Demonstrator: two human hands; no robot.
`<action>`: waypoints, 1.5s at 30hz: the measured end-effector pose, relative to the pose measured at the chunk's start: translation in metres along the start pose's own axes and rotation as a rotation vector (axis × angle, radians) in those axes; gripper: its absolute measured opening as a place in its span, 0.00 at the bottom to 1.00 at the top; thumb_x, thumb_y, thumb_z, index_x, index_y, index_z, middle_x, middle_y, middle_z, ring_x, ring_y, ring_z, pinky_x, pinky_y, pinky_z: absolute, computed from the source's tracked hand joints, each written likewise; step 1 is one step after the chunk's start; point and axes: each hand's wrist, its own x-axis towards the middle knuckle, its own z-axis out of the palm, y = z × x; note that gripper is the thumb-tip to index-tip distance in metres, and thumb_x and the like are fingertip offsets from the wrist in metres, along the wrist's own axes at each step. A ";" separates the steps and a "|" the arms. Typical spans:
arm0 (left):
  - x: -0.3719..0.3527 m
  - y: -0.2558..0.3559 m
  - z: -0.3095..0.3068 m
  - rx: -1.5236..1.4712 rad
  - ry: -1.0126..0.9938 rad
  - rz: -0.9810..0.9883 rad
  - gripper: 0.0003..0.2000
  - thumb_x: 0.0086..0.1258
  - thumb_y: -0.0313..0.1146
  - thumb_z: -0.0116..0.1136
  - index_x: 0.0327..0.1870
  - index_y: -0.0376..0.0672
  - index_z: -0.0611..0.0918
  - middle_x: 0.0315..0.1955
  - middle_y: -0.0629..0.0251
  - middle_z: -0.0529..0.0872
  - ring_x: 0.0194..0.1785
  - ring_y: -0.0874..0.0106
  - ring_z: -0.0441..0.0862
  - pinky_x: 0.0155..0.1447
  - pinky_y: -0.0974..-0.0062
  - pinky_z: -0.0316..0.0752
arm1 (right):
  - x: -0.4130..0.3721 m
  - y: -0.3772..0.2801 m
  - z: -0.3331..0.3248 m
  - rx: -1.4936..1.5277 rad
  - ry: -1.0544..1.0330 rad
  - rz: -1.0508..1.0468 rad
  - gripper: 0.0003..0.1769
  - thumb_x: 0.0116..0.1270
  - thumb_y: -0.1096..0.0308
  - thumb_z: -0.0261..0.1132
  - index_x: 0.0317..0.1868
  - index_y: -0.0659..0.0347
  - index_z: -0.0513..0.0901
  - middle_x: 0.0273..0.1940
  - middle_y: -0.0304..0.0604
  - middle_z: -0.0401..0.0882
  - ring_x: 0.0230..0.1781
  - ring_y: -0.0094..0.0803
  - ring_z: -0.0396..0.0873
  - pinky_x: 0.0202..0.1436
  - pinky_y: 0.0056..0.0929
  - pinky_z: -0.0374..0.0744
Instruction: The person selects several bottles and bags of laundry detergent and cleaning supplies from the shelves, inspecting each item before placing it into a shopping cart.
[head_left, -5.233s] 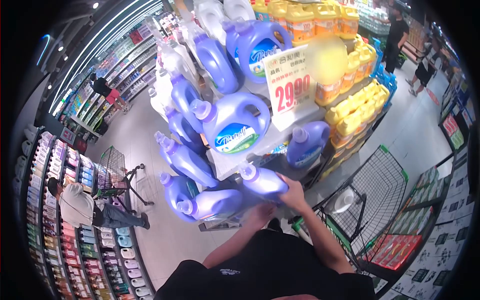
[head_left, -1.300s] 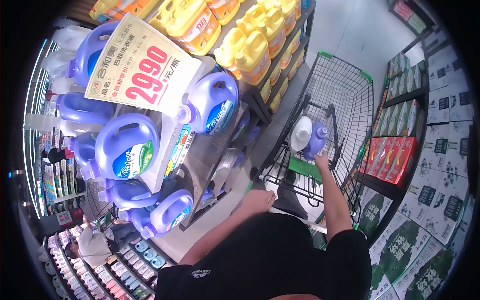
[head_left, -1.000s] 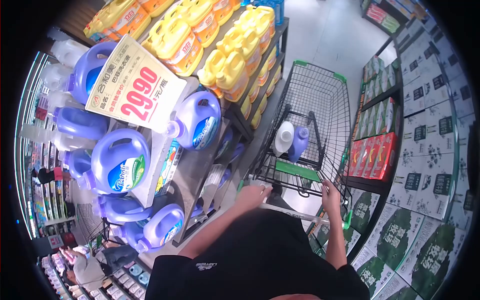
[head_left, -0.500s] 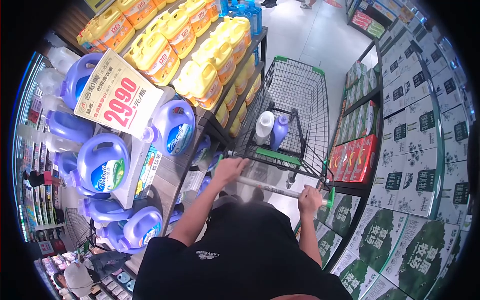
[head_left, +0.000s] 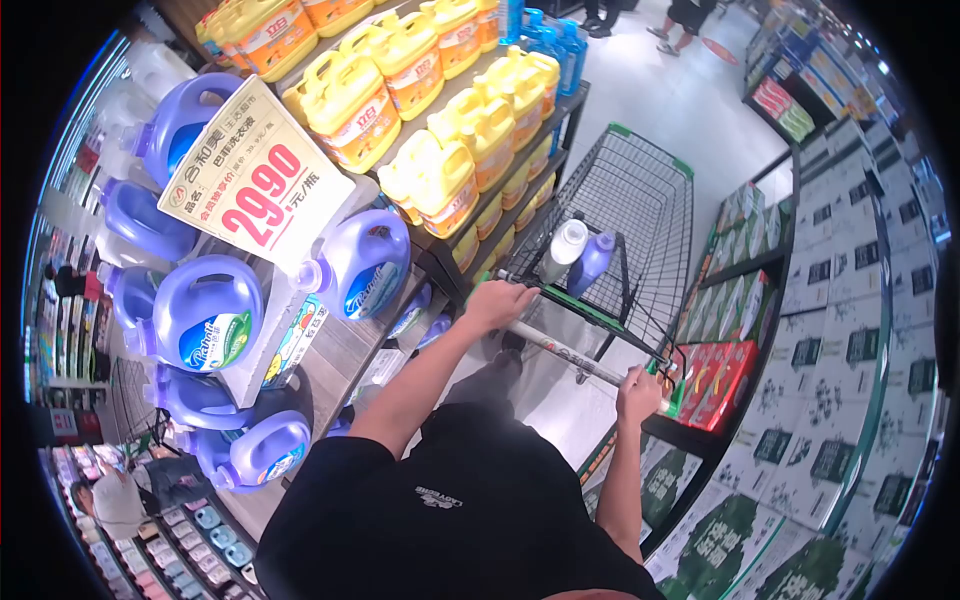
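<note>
1. L hand (head_left: 500,303) wrapped round L end of cart handle (head_left: 565,350); R hand (head_left: 638,394) closed on same bar nr its R end. Both gripping, no btl in either.
2. Cart (head_left: 655,170) directly ahead of person, mesh basket, green corner pcs up front.
3. In cart, nr handle end: white btl (head_left: 562,250) on L, purple btl (head_left: 593,262) just beside it on R. Can't tell if they touch.
4. L of person: display w/ purple jugs (head_left: 208,315), some upright, some tipped over; price sign (head_left: 255,180) above, reads 29.90.
5. Beyond that, yellow jugs (head_left: 435,185) in rows on shelves, blue btls (head_left: 568,55) at far end.
6. R side: red boxes (head_left: 722,385) on low shelf nr R hand; stacked white cartons (head_left: 835,350) further R.
7. Another person (head_left: 118,505) lower L, well apart.
</note>
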 end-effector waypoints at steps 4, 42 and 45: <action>0.035 -0.007 0.008 -0.038 -0.029 -0.015 0.28 0.81 0.58 0.49 0.30 0.44 0.88 0.25 0.51 0.88 0.32 0.50 0.88 0.39 0.50 0.81 | 0.029 0.007 0.016 -0.058 -0.003 -0.004 0.15 0.74 0.66 0.60 0.31 0.59 0.89 0.29 0.49 0.87 0.30 0.51 0.84 0.37 0.50 0.78; 0.051 0.003 -0.015 -0.966 0.445 -0.675 0.12 0.82 0.32 0.57 0.60 0.37 0.83 0.32 0.64 0.88 0.36 0.77 0.85 0.46 0.74 0.81 | 0.321 -0.363 0.128 0.675 -0.555 -1.285 0.30 0.52 0.66 0.78 0.58 0.59 0.86 0.46 0.40 0.82 0.52 0.40 0.78 0.60 0.43 0.71; 0.021 -0.013 0.005 -1.081 0.437 -0.866 0.15 0.81 0.32 0.60 0.62 0.33 0.80 0.38 0.61 0.89 0.40 0.74 0.86 0.50 0.73 0.83 | 0.306 -0.336 0.141 0.923 -0.579 -1.217 0.25 0.53 0.73 0.74 0.55 0.60 0.87 0.39 0.42 0.82 0.45 0.43 0.79 0.57 0.44 0.73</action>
